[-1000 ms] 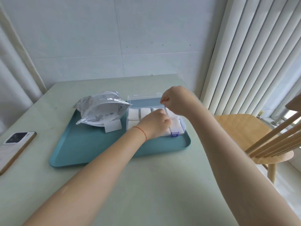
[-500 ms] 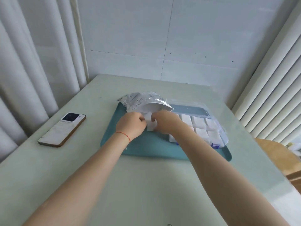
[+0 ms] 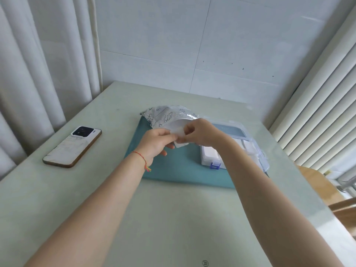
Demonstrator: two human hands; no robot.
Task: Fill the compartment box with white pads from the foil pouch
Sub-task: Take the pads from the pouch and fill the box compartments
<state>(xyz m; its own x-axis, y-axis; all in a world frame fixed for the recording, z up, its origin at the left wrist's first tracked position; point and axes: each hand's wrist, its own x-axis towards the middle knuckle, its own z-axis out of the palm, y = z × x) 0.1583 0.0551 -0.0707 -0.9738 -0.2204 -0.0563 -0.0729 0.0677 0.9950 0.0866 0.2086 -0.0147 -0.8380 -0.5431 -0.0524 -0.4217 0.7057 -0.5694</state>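
Right, both hands are up over the teal tray (image 3: 173, 170), meeting at the mouth of the foil pouch (image 3: 165, 116). The left hand (image 3: 156, 143) has its grip pinched on a white pad (image 3: 180, 132), thumb on top and fingers curled beneath it. The right hand (image 3: 202, 132) comes in from the other side, fingertips (image 3: 187, 130) closed on the same pad, so both grips are pinching that one piece just at the pouch opening. Whether the left fingers also catch the pouch edge, I cannot tell.

That pouch lies crumpled at the far left corner of the tray, silver with dark printed marks, its open end turned toward the hands. Just beside it to the right sits the compartment box (image 3: 238, 149), clear plastic with a blue latch (image 3: 215, 166) on its near edge. White pads fill the compartments that show; the right forearm crosses over part of the box and hides the rest. Its clear lid lies open toward the wall.

A red string bracelet (image 3: 141, 158) circles the left wrist. Off to the left, well apart from the tray, a phone (image 3: 73, 146) rests face down on the pale green tabletop (image 3: 173, 218). A wooden chair (image 3: 319, 185) peeks in at the right edge.
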